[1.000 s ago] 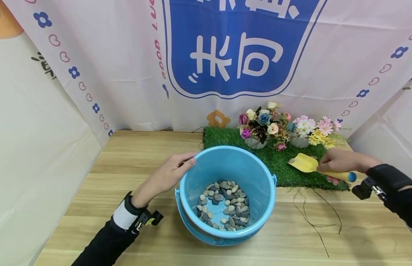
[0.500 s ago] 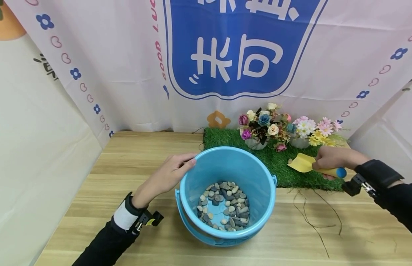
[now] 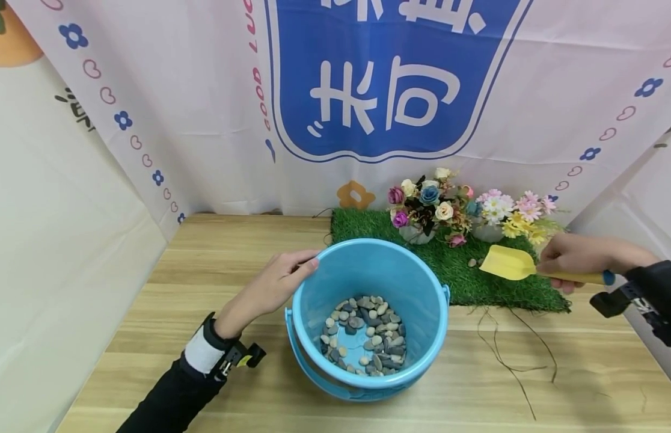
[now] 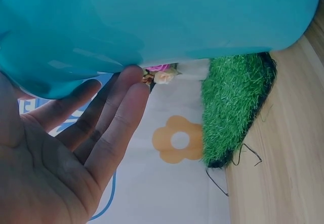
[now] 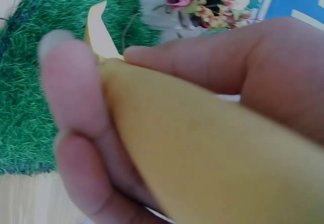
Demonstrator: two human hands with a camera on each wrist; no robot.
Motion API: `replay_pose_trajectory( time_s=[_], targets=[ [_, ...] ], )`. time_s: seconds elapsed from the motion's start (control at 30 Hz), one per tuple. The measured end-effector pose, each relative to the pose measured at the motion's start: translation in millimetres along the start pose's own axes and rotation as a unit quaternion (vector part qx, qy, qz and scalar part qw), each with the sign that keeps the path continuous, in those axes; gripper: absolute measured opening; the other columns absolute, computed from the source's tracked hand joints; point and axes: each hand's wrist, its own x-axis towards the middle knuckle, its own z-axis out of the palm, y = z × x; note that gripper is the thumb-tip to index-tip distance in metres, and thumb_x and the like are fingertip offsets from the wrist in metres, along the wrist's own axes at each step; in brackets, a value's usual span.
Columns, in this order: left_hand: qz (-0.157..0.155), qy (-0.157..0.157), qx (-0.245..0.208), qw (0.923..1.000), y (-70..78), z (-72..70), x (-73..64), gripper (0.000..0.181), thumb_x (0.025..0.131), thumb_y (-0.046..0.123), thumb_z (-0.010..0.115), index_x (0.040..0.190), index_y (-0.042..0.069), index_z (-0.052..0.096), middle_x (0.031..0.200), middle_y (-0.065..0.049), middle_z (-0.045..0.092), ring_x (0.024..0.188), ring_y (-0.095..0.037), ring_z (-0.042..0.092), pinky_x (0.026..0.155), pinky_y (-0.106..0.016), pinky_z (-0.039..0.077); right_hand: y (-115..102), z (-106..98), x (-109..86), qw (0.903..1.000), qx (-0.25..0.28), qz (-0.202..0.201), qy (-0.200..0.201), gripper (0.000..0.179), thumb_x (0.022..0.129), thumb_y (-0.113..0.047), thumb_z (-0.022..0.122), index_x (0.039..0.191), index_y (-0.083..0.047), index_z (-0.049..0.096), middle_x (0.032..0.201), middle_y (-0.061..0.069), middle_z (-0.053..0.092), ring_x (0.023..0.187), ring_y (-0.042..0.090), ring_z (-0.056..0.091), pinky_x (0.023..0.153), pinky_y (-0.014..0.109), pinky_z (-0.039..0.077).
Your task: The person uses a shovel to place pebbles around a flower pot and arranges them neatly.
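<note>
A light blue bucket stands on the table, with many grey and cream pebbles at its bottom. My left hand holds its left rim, thumb over the edge; in the left wrist view the fingers lie along the outer wall. To the right, my right hand grips the handle of a small yellow trowel, fingers curled round it. The blade is over the artificial grass mat, just right of a loose pebble. The right wrist view shows the handle close up, the blade mostly hidden.
Two pots of artificial flowers, one with roses and one with daisies, stand at the mat's back edge. Loose dark threads lie on the wooden table in front of the mat. A printed cloth hangs behind.
My right hand and the trowel first shifted a little left, then moved back right, leaving pebbles on the grass by the blade's tip. My left hand and the bucket stay put.
</note>
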Motion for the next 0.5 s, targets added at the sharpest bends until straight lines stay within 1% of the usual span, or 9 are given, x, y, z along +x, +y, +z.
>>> replay_pose_trajectory(
  time_s=[0.1, 0.17, 0.23, 0.3, 0.37, 0.43, 0.5],
  targets=[
    [0.0, -0.002, -0.002, 1.0, 0.2, 0.5, 0.1, 0.039, 0.101, 0.035, 0.037, 0.134, 0.018, 0.049, 0.107, 0.001, 0.064, 0.08, -0.009, 0.064, 0.065, -0.028, 0.055, -2, -4, -5.6, 0.9989, 0.003, -0.042, -0.02, 0.023, 0.097, -0.016, 0.047, 0.08, -0.007, 0.059, 0.072, 0.007, 0.059, 0.058, 0.021, 0.058, 0.049, 0.028, 0.051],
    [0.0, -0.003, -0.004, 1.0, 0.2, 0.8, 0.2, 0.038, 0.101, 0.034, 0.037, 0.133, 0.018, 0.049, 0.107, 0.0, 0.064, 0.08, -0.01, 0.064, 0.065, -0.029, 0.055, -5, -6, -9.0, 0.9963, -0.002, -0.081, -0.029, 0.021, 0.097, -0.016, 0.046, 0.081, -0.008, 0.058, 0.074, 0.006, 0.059, 0.06, 0.02, 0.058, 0.052, 0.029, 0.052],
    [0.0, -0.005, -0.007, 1.0, -0.3, 1.0, 0.2, 0.038, 0.101, 0.034, 0.037, 0.133, 0.017, 0.049, 0.107, 0.0, 0.064, 0.08, -0.01, 0.064, 0.065, -0.029, 0.055, -9, -9, -13.0, 0.9924, -0.012, -0.119, -0.03, 0.019, 0.097, -0.015, 0.046, 0.083, -0.01, 0.058, 0.075, 0.002, 0.059, 0.06, 0.018, 0.057, 0.052, 0.029, 0.052],
    [0.003, -0.006, -0.007, 1.0, -0.9, 0.8, 0.3, 0.038, 0.101, 0.033, 0.036, 0.134, 0.016, 0.048, 0.108, -0.002, 0.064, 0.08, -0.011, 0.064, 0.064, -0.029, 0.055, -16, -13, -16.5, 0.987, -0.024, -0.158, -0.017, 0.018, 0.097, -0.013, 0.046, 0.084, -0.013, 0.058, 0.073, -0.001, 0.058, 0.057, 0.016, 0.055, 0.05, 0.028, 0.051],
    [0.006, -0.007, -0.006, 0.9999, -1.6, 0.6, 0.5, 0.038, 0.101, 0.032, 0.036, 0.133, 0.016, 0.049, 0.107, -0.003, 0.064, 0.08, -0.011, 0.064, 0.064, -0.029, 0.055, -25, -17, -19.8, 0.9818, -0.038, -0.186, 0.003, 0.019, 0.097, -0.01, 0.045, 0.085, -0.015, 0.058, 0.071, -0.004, 0.056, 0.053, 0.014, 0.053, 0.046, 0.026, 0.049],
    [0.009, -0.006, -0.006, 0.9999, -2.2, 0.4, 0.6, 0.038, 0.102, 0.031, 0.035, 0.133, 0.015, 0.049, 0.107, -0.004, 0.064, 0.081, -0.011, 0.064, 0.064, -0.029, 0.055, -34, -20, -21.7, 0.9768, -0.052, -0.206, 0.027, 0.02, 0.097, -0.008, 0.045, 0.084, -0.016, 0.056, 0.069, -0.005, 0.055, 0.051, 0.013, 0.05, 0.044, 0.026, 0.047],
    [0.012, -0.006, -0.007, 0.9999, -2.4, 0.3, 0.4, 0.037, 0.102, 0.03, 0.035, 0.133, 0.015, 0.049, 0.106, -0.005, 0.064, 0.08, -0.013, 0.065, 0.064, -0.029, 0.055, -44, -22, -22.1, 0.9751, -0.062, -0.208, 0.046, 0.021, 0.098, -0.009, 0.045, 0.08, -0.017, 0.055, 0.066, -0.006, 0.054, 0.049, 0.013, 0.049, 0.043, 0.026, 0.046]
  ],
)
